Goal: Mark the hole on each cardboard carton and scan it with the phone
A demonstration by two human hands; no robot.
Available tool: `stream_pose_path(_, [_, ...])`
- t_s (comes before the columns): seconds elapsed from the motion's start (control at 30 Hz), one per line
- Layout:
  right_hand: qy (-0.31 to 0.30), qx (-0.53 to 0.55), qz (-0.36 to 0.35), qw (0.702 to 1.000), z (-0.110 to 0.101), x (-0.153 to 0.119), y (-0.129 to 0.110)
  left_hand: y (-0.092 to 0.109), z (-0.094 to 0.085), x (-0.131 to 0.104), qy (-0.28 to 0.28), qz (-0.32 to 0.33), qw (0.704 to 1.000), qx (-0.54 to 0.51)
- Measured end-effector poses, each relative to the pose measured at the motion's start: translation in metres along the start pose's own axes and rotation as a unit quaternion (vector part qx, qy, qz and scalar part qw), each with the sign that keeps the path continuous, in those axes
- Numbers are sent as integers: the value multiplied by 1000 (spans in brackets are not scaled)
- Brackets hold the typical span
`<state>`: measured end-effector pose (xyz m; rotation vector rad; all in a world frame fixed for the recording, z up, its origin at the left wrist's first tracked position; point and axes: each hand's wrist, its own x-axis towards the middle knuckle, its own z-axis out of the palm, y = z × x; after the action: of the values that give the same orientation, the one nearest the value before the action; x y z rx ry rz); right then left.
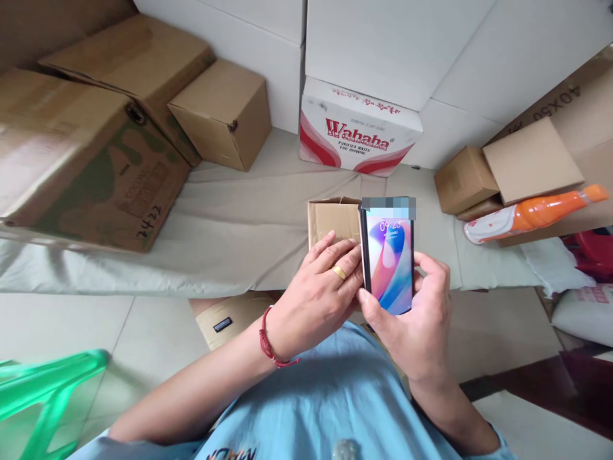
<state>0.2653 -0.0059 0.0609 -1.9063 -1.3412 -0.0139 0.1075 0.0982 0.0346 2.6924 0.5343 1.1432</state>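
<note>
Carton (330,220) beneath left hand (316,291), interior unseen

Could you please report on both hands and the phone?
Right hand holding lit phone. Left hand beside phone. Small carton behind, partly hidden.

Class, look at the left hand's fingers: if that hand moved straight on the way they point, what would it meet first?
Probably the phone held in the right hand, though depth is unclear: the left hand might pass beneath it.
</note>
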Motion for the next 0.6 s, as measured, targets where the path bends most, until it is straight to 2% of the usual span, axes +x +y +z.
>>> stream_pose_path(0.27, [14,-6,-16,1000,3,1,3,1,1,-1,5,2,1000,5])
stream_pose_path(0.43, [-7,52,8,999,2,-5,10,0,1,0,1,6,1000,11])
stream_pose_path(0.53, [2,81,50,995,0,-5,35,1,0,-1,-12,1,1000,13])
stream_pose_path(0.6, [28,49,95,994,0,0,67,2,-1,-4,-22,-11,1000,5])
